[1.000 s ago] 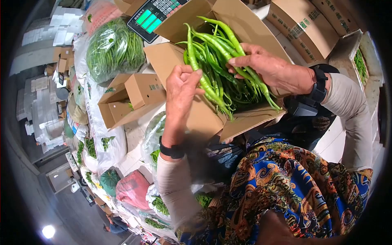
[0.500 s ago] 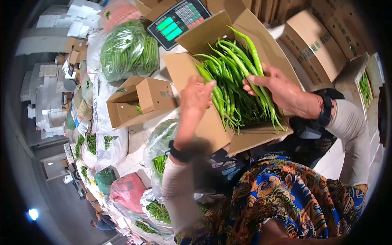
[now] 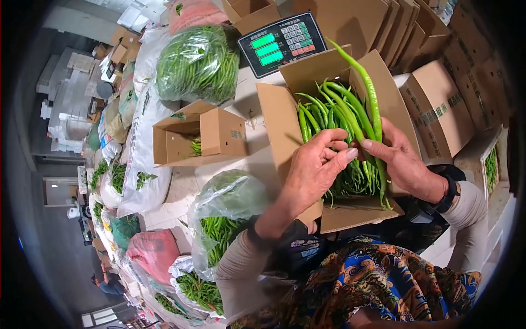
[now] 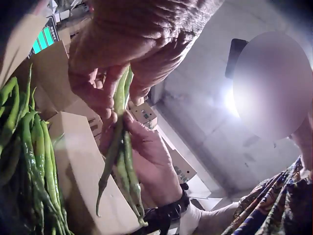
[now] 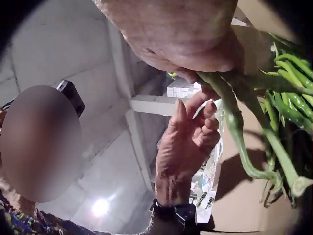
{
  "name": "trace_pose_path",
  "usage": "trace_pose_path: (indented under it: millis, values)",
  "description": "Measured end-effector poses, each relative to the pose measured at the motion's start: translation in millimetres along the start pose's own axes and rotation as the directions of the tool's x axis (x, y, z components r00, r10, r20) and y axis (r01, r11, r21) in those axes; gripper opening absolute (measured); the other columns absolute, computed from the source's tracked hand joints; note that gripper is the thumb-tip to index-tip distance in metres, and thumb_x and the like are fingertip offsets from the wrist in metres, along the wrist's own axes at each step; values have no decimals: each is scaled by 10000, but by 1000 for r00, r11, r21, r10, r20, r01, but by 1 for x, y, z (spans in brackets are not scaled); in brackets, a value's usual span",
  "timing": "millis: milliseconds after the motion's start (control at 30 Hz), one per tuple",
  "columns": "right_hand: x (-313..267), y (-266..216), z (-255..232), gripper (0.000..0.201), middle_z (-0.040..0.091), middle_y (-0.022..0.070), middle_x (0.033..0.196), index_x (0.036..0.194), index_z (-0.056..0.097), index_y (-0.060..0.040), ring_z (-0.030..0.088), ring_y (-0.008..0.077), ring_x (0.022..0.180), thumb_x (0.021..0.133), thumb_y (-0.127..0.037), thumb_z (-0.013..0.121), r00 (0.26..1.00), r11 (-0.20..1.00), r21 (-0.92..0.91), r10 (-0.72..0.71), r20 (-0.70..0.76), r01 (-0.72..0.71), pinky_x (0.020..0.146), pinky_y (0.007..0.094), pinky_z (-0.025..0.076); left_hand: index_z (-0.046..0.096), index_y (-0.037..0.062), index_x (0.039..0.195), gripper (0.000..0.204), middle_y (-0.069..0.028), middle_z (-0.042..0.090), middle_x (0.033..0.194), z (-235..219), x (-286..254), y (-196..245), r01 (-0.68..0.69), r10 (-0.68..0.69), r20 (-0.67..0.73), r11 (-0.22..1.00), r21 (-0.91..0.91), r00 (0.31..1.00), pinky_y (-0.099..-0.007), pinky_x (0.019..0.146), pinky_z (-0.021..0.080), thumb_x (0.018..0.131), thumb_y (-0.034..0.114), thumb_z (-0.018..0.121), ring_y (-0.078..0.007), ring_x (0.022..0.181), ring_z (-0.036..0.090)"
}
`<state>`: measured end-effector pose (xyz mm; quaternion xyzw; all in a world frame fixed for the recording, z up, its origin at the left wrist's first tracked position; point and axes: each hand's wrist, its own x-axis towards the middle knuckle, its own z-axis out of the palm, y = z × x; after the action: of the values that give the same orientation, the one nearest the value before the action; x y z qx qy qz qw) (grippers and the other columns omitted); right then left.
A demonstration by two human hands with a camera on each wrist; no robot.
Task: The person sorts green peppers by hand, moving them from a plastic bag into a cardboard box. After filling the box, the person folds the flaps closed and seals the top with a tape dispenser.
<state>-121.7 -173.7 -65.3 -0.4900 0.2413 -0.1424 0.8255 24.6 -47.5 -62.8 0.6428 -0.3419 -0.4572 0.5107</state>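
Observation:
My right hand (image 3: pixel 402 164) grips a few long green chili peppers (image 3: pixel 368 82) above an opened cardboard box (image 3: pixel 274 123). One pepper sticks up well beyond the fingers. Stems and curved ends of the held peppers (image 5: pixel 234 125) hang from that hand in the right wrist view. Close beside it, my left hand (image 3: pixel 318 170) reaches in with loosely bent fingers and nothing in them, its fingertips right by the held peppers. Many more green chili peppers (image 3: pixel 312 112) lie in the box, partly hidden behind both hands.
A scale with a lit green display (image 3: pixel 282 44) stands behind the box. To the left are a smaller cardboard box (image 3: pixel 230 131), a large clear bag of peppers (image 3: pixel 197 66) and another opened bag (image 3: pixel 219 233). A closed carton (image 3: pixel 438 109) sits on the right.
My left hand has moved from the box's left side over to the right hand. The right hand keeps its grip on the peppers. The head view has shifted, showing more of the scale.

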Motion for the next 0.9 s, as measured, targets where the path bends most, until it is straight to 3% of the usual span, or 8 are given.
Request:
trace_pose_path:
  millis: [167, 500, 667, 733, 833, 900]
  values:
    - [6, -22, -4, 322, 609, 82, 1048, 1233, 486, -22, 595, 112, 907, 934, -104, 571, 1000, 999, 51, 10, 4, -10, 846, 264, 491, 563, -28, 1121, 321, -84, 624, 923, 1, -3, -1, -43, 44, 7, 999, -29, 999, -246, 696, 506, 916, 212, 625, -106, 766, 602]
    - [1, -26, -1, 322, 600, 73, 1062, 1236, 484, -16, 580, 109, 926, 939, -115, 561, 998, 999, 42, 27, 48, -29, 846, 269, 489, 549, -32, 1151, 344, -77, 621, 925, 8, -3, 1, -19, 23, 32, 994, -109, 999, -247, 696, 503, 916, 209, 621, -100, 770, 597]
    - [2, -19, -8, 338, 598, 67, 1101, 1260, 477, -28, 584, 112, 969, 943, -110, 560, 995, 995, -96, 28, 99, -19, 867, 266, 484, 556, -24, 1135, 318, -66, 627, 910, 13, -4, 1, -72, 61, -67, 982, -174, 996, -239, 665, 494, 928, 212, 605, -91, 763, 598]
    - [-2, -15, -4, 357, 589, 66, 1140, 1277, 462, -26, 580, 125, 1023, 943, -106, 560, 990, 995, -95, 47, 131, -35, 900, 272, 477, 556, -19, 1123, 304, -61, 625, 919, 9, -2, 0, -27, 19, -41, 979, -202, 999, -231, 659, 486, 929, 210, 603, -86, 767, 596]
    - [-4, -16, 2, 416, 562, 67, 1204, 1316, 431, -21, 550, 138, 1105, 937, -112, 578, 980, 960, -266, 135, 149, -91, 966, 274, 445, 555, -11, 1102, 273, -52, 624, 932, 5, 1, -4, -2, -2, -16, 972, -235, 1000, -220, 651, 475, 929, 194, 601, -76, 775, 593]
    - [-3, -12, 3, 415, 562, 63, 1207, 1316, 436, -23, 551, 136, 1098, 937, -112, 578, 982, 977, -191, 118, 144, -90, 966, 276, 441, 551, -12, 1094, 238, -53, 630, 945, 12, 0, -2, -75, 71, -26, 966, -248, 997, -222, 671, 478, 927, 153, 591, -72, 798, 598]
